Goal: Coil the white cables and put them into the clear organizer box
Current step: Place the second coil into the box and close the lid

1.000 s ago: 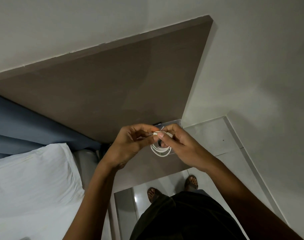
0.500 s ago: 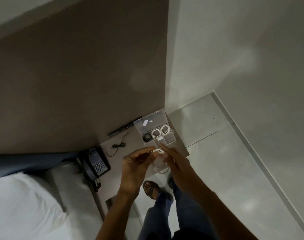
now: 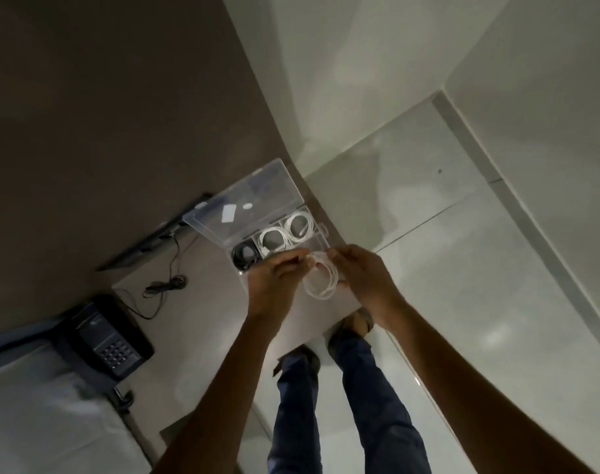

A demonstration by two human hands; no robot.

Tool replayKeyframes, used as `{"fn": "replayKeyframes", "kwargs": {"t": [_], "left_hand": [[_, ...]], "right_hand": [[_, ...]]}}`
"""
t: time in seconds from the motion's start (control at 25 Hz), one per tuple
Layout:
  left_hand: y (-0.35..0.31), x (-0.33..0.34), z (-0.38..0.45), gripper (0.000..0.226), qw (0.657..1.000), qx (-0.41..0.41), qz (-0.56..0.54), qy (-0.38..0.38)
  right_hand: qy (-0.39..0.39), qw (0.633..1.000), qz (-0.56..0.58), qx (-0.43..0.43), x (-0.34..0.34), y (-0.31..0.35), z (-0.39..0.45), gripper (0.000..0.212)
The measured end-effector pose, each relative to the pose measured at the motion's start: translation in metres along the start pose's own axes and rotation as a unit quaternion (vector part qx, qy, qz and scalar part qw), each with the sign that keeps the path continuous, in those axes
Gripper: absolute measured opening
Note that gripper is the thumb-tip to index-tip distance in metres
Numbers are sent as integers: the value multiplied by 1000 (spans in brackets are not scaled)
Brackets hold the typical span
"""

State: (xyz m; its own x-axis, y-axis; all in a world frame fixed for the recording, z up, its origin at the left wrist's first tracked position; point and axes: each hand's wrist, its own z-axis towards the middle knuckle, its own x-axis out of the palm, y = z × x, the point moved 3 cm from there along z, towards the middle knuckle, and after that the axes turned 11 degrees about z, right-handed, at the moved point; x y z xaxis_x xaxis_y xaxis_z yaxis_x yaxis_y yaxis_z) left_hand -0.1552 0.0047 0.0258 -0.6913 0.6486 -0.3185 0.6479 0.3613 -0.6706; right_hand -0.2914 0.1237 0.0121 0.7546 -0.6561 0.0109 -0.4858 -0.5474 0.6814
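A coiled white cable (image 3: 321,280) hangs between my two hands just above the near side of the clear organizer box (image 3: 321,234). My left hand (image 3: 274,285) pinches the coil's top from the left. My right hand (image 3: 365,275) pinches it from the right. The box stands open on a small light tabletop (image 3: 203,302), its lid (image 3: 244,203) tilted back. Two white cable coils (image 3: 273,239) (image 3: 300,227) and a black coil (image 3: 245,256) lie in the box's back compartments. My hands hide the front compartments.
A black desk phone (image 3: 110,340) sits at the tabletop's left, with a thin black cord (image 3: 165,285) behind it. A brown wall panel (image 3: 120,114) rises behind the table. White bedding (image 3: 35,415) lies at the lower left. My legs and sandalled feet stand on the pale tiled floor (image 3: 463,268).
The camera has tilted down, bringing the table, box and phone into view. Both hands, still holding the white coil, have come down to just over the box's near side.
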Motion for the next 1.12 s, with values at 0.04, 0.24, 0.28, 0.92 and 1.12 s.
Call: {"fn": "replayKeyframes", "kwargs": {"t": [0.04, 0.24, 0.28, 0.92, 1.12], "left_hand": [[9, 7, 15, 23, 1000, 18, 14, -2], [46, 34, 70, 21, 992, 107, 42, -47], [49, 37, 77, 20, 988, 130, 54, -59], [62, 40, 87, 10, 917, 293, 240, -126], [63, 32, 87, 13, 936, 266, 218, -76]], "right_hand": [[-15, 1000, 8, -9, -1, -10, 15, 24], [-61, 992, -15, -110, -1, -43, 64, 24], [-65, 988, -32, -136, -2, -45, 70, 22], [-119, 930, -184, -295, 4, -66, 77, 20], [-114, 946, -161, -258, 6, -78, 78, 16]]}}
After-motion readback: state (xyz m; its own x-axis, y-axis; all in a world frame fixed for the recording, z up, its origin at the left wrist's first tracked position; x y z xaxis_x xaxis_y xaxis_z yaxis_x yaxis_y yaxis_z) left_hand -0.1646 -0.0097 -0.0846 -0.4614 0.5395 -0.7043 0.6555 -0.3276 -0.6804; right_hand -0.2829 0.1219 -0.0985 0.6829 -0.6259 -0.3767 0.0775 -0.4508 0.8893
